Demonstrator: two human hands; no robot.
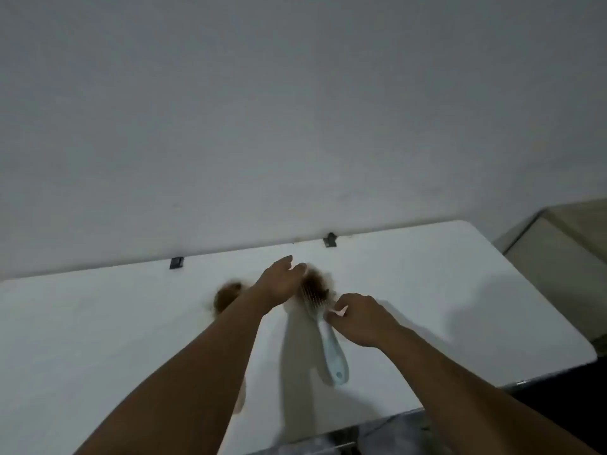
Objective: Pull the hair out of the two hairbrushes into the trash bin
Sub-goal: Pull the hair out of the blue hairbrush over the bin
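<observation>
A light blue hairbrush (333, 353) is held tilted above the white table (460, 307), handle toward me. A clump of brown hair (317, 284) fills its bristles. My right hand (359, 320) grips the brush at its neck. My left hand (279, 282) is at the brush head, its fingertips closed on the hair's upper edge. A second hairbrush, with a beige handle (242, 397), lies on the table mostly under my left forearm; its own brown hair (226, 295) shows to the forearm's left. No trash bin is in view.
The table stands against a plain white wall (295, 110). Two small black clips (176, 262) (329, 240) sit on its back edge. A beige box-like object (558, 257) stands beyond the table's right end. The near edge runs under my forearms.
</observation>
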